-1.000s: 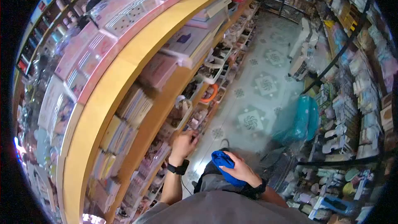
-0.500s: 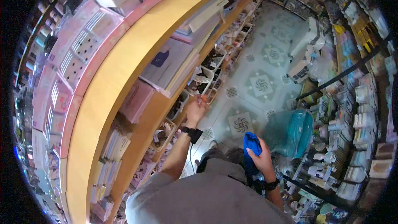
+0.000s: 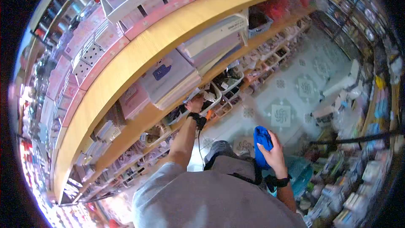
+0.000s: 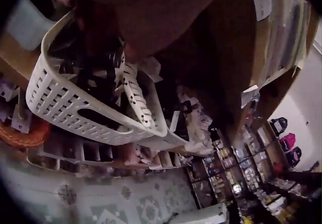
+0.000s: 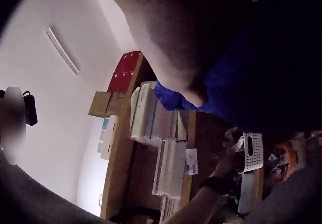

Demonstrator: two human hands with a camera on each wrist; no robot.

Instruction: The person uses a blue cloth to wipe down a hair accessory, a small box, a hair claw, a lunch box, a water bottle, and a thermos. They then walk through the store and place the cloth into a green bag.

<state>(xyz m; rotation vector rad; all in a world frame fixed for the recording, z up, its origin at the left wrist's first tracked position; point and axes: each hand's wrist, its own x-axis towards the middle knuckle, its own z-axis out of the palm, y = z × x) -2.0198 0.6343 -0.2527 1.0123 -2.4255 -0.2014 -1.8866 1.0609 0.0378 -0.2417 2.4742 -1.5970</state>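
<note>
- Currently, your left hand (image 3: 195,104) reaches to a white, perforated plastic basket (image 4: 75,103); its fingers are dark and partly hidden, so you can't tell whether they grip anything.
- Your right hand (image 3: 274,152) is curled round a bundle of bright blue cloth (image 3: 260,137), thumb across it.
- Pulling quickly with the left could catch the white, slatted clip with red dots (image 4: 134,95) by the basket's edge and spill it.
- Should your right thumb slacken, the cloth might drop.
- Since half a second ago, your left hand has moved past the bright orange, ring-shaped item (image 4: 25,137); the cloth stays held.
</note>
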